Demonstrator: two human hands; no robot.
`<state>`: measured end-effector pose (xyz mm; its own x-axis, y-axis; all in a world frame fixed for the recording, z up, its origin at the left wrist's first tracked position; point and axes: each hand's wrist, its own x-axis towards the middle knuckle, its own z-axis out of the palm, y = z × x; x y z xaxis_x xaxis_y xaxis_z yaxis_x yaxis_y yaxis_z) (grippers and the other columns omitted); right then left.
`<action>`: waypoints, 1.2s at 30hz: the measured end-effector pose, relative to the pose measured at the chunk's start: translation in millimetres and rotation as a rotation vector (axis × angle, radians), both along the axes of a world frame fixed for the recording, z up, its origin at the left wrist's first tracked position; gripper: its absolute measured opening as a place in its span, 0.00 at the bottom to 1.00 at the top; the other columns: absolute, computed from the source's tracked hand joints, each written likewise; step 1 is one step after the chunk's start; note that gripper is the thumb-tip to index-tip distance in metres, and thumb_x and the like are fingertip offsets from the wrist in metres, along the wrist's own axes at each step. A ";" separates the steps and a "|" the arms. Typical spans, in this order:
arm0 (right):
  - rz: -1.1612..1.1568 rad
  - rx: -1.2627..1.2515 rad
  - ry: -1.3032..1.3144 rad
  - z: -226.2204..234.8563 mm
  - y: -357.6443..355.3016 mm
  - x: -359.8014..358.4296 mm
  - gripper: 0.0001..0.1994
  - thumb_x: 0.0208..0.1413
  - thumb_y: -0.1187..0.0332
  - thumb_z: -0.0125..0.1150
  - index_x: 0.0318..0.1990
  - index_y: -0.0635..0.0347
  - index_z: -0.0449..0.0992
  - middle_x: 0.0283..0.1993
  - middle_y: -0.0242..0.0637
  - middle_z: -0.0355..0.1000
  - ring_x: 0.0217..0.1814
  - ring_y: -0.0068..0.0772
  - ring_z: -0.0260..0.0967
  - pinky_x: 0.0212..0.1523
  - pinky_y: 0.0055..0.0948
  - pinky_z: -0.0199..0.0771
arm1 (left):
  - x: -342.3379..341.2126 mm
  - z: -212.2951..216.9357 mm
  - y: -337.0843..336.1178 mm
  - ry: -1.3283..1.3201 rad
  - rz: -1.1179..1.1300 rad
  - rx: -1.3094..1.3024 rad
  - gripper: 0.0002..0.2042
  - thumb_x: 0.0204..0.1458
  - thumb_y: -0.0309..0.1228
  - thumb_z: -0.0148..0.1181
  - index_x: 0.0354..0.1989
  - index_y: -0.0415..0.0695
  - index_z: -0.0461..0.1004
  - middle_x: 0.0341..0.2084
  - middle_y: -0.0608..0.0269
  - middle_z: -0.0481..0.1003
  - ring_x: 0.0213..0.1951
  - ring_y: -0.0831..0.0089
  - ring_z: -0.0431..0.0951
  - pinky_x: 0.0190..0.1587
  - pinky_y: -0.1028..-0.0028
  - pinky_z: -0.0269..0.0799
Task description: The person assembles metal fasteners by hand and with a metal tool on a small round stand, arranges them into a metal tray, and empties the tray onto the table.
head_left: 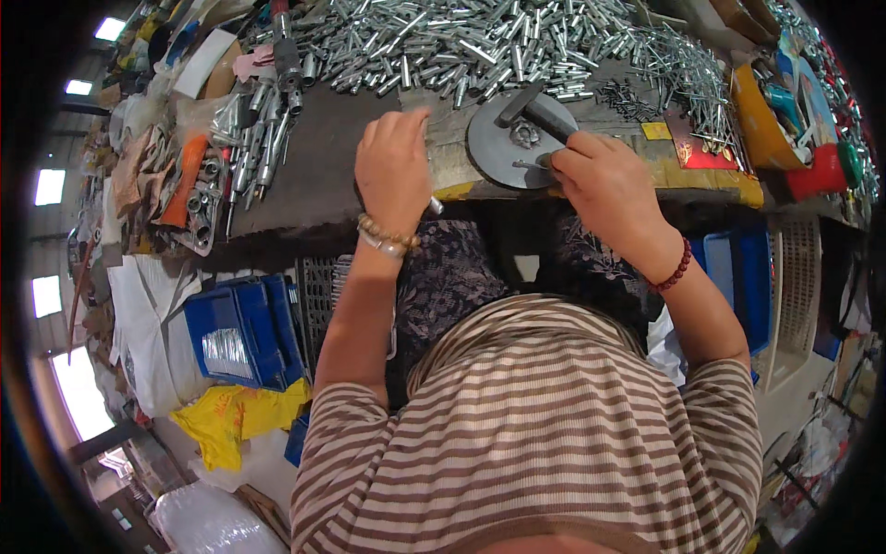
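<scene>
Resting on the bench edge, round grey metal disc (503, 140) carries a small central fitting.

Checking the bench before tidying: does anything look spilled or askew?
The metal tubes lie in a loose heap across the bench's far side, not binned. The right hand rests on the round plate, which sits level.

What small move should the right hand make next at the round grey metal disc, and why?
Probably press the small metal piece down into place on the round grey metal disc. The right hand pinches that piece at the disc's near edge, beside the disc's centre fitting. The left hand rests palm-down on the workbench edge, with a short silver tube showing under it.
</scene>
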<state>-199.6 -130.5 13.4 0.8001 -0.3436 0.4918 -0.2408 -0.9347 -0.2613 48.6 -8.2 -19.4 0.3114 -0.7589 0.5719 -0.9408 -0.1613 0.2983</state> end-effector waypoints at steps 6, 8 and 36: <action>0.000 0.008 0.014 3.8 5.9 1.6 0.08 0.45 0.75 0.68 0.34 0.58 0.76 0.35 0.38 0.70 0.42 0.47 0.73 0.42 0.44 0.75 | 21.4 9.9 -38.0 -0.194 0.156 0.001 0.10 0.59 0.27 0.58 0.46 0.50 0.82 0.36 0.61 0.78 0.43 0.56 0.78 0.47 0.58 0.74; -0.025 0.018 0.028 4.8 5.6 -0.7 0.09 0.44 0.75 0.69 0.34 0.58 0.75 0.35 0.38 0.70 0.42 0.47 0.73 0.42 0.44 0.75 | 27.5 28.0 -35.8 -0.029 0.116 -0.087 0.09 0.60 0.27 0.58 0.46 0.49 0.82 0.38 0.60 0.79 0.44 0.56 0.78 0.48 0.58 0.74; -0.032 0.037 -0.021 1.8 -3.7 -1.3 0.10 0.42 0.75 0.69 0.34 0.57 0.77 0.36 0.36 0.70 0.41 0.45 0.75 0.41 0.43 0.76 | -51.6 36.8 1.5 0.410 -0.274 0.094 0.06 0.52 0.26 0.68 0.36 0.40 0.80 0.33 0.58 0.75 0.38 0.61 0.76 0.44 0.66 0.72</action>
